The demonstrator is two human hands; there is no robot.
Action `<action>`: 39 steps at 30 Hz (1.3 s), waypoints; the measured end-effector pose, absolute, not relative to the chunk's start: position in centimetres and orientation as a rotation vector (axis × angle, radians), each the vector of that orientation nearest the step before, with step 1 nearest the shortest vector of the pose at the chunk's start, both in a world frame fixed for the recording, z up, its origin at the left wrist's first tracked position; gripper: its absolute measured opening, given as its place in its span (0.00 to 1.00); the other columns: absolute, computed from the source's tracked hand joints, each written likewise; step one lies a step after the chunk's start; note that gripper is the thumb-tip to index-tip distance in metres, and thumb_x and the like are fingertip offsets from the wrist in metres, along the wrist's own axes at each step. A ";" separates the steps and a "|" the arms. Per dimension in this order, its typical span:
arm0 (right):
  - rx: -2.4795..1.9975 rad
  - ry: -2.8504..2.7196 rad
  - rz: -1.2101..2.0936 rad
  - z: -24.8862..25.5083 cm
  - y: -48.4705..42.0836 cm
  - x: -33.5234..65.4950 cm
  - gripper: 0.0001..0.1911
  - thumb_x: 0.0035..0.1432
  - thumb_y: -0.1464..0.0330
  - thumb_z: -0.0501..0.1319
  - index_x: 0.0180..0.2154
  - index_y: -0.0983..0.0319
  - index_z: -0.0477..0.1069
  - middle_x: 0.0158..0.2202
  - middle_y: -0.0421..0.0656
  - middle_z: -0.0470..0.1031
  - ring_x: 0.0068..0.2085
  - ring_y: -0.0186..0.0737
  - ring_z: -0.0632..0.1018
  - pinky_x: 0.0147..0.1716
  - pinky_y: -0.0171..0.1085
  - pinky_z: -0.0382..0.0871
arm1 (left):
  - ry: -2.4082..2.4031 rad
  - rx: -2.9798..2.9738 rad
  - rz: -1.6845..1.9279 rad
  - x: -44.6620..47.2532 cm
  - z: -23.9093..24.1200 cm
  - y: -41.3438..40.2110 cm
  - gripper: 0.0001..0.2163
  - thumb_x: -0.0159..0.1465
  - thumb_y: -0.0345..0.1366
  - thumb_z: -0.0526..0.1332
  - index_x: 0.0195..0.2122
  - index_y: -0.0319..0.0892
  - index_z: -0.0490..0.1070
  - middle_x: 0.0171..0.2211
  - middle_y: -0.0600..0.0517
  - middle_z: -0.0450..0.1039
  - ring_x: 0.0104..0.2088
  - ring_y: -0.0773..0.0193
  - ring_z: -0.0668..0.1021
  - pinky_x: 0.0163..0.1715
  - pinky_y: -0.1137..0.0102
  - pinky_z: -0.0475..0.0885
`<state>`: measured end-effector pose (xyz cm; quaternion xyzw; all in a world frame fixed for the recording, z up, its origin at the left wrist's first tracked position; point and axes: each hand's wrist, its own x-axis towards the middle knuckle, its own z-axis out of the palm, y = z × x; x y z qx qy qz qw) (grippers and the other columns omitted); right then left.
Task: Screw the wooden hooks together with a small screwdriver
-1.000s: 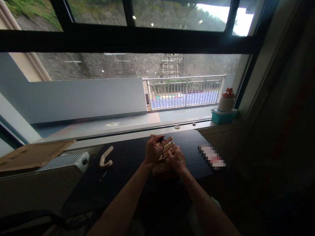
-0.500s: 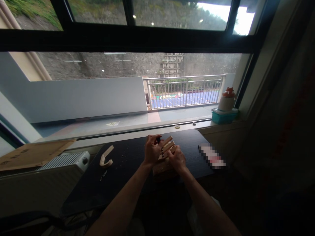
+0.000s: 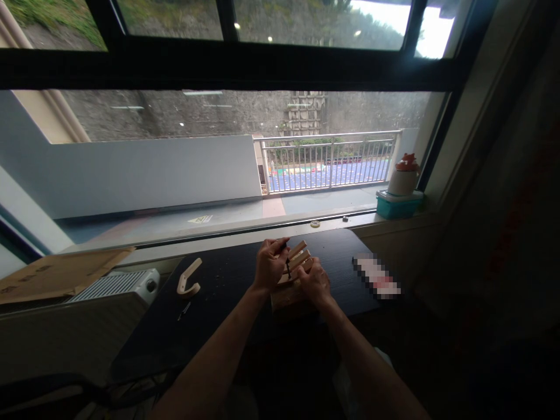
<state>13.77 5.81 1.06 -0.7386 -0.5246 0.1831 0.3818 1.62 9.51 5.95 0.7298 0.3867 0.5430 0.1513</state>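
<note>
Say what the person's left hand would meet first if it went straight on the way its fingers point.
Probably the wooden pegs just beyond the left hand, which pinches a thin dark tool; depth is unclear in this dim view.

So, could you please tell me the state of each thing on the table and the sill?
wooden rack, flat on the table, pegs tilted up.
left hand, closed around a small dark tool at the pegs.
right hand, clamped on the wooden rack.
loose wooden hook, lying flat, untouched.
teal box, lid on.
white jar, upright on the teal box, capped.
</note>
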 end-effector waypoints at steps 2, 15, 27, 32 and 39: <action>-1.884 -1.336 0.463 1.1 5.8 13.8 0.15 0.55 0.61 0.54 0.42 0.62 0.61 0.34 0.46 0.76 0.37 0.44 0.77 0.34 0.35 0.63 | 1.118 2.118 1.564 1.5 6.0 9.5 0.13 0.57 0.31 0.59 0.44 0.44 0.72 0.33 0.52 0.66 0.32 0.67 0.73 0.34 0.71 0.72; -1.923 -1.329 0.448 1.0 5.9 13.7 0.15 0.54 0.61 0.54 0.42 0.62 0.61 0.35 0.48 0.76 0.38 0.45 0.77 0.34 0.36 0.63 | 1.230 2.389 1.573 1.5 6.3 8.2 0.10 0.58 0.32 0.59 0.42 0.44 0.70 0.35 0.51 0.68 0.36 0.64 0.72 0.38 0.67 0.69; -1.904 -1.347 0.483 1.3 5.6 13.8 0.16 0.55 0.60 0.53 0.43 0.62 0.61 0.34 0.46 0.76 0.38 0.44 0.77 0.35 0.36 0.64 | 1.004 2.084 1.535 1.6 6.2 9.2 0.12 0.57 0.32 0.59 0.43 0.42 0.71 0.34 0.52 0.66 0.33 0.67 0.73 0.33 0.70 0.74; -1.914 -1.349 0.453 1.3 5.7 13.7 0.16 0.55 0.60 0.53 0.43 0.62 0.61 0.35 0.47 0.76 0.38 0.44 0.77 0.34 0.36 0.64 | 1.168 2.272 1.559 1.5 6.4 8.6 0.13 0.55 0.33 0.62 0.42 0.45 0.71 0.35 0.51 0.65 0.37 0.63 0.71 0.39 0.65 0.70; -1.936 -1.348 0.465 1.4 5.7 13.7 0.17 0.56 0.60 0.54 0.44 0.63 0.61 0.35 0.47 0.76 0.38 0.44 0.77 0.35 0.36 0.64 | 1.079 2.188 1.575 1.9 5.9 8.6 0.12 0.57 0.30 0.59 0.43 0.44 0.69 0.34 0.52 0.64 0.31 0.68 0.71 0.33 0.71 0.72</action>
